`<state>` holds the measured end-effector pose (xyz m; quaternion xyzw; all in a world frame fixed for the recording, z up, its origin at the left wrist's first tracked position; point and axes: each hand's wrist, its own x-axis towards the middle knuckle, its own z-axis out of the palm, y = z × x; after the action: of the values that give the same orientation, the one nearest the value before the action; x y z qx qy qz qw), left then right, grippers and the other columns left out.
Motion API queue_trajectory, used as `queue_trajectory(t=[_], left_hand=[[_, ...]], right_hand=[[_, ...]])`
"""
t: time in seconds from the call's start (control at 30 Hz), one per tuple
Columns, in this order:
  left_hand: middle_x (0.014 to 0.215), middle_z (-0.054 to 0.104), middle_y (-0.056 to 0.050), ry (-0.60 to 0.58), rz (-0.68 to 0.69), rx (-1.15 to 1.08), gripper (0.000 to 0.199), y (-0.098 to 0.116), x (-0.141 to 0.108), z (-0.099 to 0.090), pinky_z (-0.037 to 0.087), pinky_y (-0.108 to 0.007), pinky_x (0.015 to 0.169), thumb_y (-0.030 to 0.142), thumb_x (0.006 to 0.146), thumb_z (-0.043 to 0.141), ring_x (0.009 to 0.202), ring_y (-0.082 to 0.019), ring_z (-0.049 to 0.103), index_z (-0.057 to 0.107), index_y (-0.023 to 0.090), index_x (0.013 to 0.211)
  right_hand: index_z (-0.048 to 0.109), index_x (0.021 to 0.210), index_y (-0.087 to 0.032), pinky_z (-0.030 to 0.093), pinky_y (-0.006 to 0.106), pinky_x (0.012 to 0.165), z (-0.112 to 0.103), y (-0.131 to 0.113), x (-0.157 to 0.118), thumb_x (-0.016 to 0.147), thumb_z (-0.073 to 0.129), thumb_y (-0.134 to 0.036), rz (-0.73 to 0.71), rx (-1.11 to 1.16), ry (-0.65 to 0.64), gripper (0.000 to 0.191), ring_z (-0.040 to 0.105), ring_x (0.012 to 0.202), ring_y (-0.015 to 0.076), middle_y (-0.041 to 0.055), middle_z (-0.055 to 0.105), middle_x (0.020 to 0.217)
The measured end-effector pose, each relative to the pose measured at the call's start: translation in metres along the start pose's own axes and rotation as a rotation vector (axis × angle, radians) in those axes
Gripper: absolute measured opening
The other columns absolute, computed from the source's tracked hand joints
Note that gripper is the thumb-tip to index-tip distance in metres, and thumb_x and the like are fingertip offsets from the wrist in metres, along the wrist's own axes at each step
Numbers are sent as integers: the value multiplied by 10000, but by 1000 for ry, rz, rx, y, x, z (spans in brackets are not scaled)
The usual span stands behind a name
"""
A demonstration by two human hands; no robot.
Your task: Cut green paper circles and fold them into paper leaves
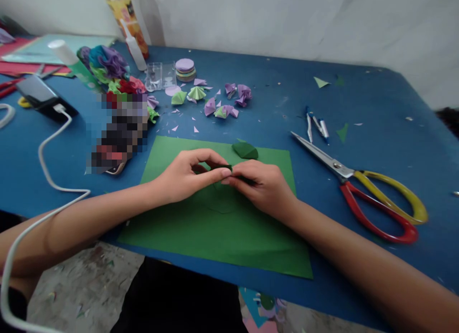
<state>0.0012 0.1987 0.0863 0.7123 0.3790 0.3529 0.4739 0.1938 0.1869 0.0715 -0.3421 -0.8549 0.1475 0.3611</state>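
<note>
- blue tabletop [387, 118], head view, set against a pale wall [251, 22]; a green sheet [215, 237] lies near its front edge, bearing a faint curved line below the hands.
- left hand [190, 173]: thumb and fingers curved and drawn narrow, tips pinching a small dark green paper piece [229, 167] above the sheet.
- right hand [267, 182]: fingertips closed on the same piece from the other side, the two hands meeting at it; its exact shape is largely hidden by the fingers.
- folded green piece [245, 150]: on the sheet, just beyond the right hand.
- scissors [346, 172], with one red and one yellow handle: to the right of the sheet, blades slightly apart at most, tips near a small blue and white tool [317, 125].
- behind the sheet: folded lilac and pale green papers [196, 93], scattered scraps, and a stack of paper discs [185, 70] beside a clear plastic box [155, 77].
- at left: a phone [120, 132], partly pixelated; crumpled coloured paper [107, 63]; a white-capped tube [71, 60]; a white cable [43, 156] running to a black device [50, 96].
</note>
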Motion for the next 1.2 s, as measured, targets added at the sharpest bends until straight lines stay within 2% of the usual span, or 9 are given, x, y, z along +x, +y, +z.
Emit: queue_trajectory(t=[0.13,0.27,0.43,0.57,0.87,1.03,1.2], left_hand=[[832,692,-32,-23,166,162,169,1,-2,-2,519,-204,645,276,759,706,775,-124,622,681,157,875],[823,704,-31,10,255,208,106,1,-3,-3,517,-186,629,156,806,601,739,-104,625,679,144,877],[805,708,-24,83,209,208,157,2,-3,-2,540,-183,634,128,770,601,720,-102,639,680,131,906],[822,698,-19,46,153,208,242,0,-2,-3,543,-183,615,192,741,680,695,-98,630,675,143,978],[752,695,-10,92,61,23,87,0,1,-1,508,-146,553,220,748,698,715,-105,657,678,151,796],[742,696,-20,82,20,-17,91,0,1,-1,507,-156,532,218,739,696,691,-112,658,680,140,782],[774,709,-18,39,69,59,90,1,1,-2,515,-153,569,192,765,675,707,-101,655,701,149,840]], right_hand=[[648,749,-179,469,265,596,1,1,-2,929,511,-272,-28,-34,8,244,627,620,147,33,715,704],[638,777,-180,467,264,628,1,-1,-2,900,568,-280,5,-9,-11,174,620,636,145,24,701,702],[600,771,-173,438,242,605,0,-5,0,883,580,-260,60,38,-10,143,574,611,122,11,646,680],[562,739,-176,427,236,584,-1,-6,-1,864,573,-229,73,60,-6,136,540,586,113,-2,599,655],[560,810,-171,469,231,625,-4,-5,-1,869,537,-214,98,111,80,77,592,648,124,17,615,724],[589,823,-177,474,211,611,-3,-6,-1,871,585,-237,79,98,125,77,606,640,113,9,645,718],[598,815,-181,485,217,620,-2,-6,-1,874,583,-229,76,73,127,78,612,645,117,10,656,716]])
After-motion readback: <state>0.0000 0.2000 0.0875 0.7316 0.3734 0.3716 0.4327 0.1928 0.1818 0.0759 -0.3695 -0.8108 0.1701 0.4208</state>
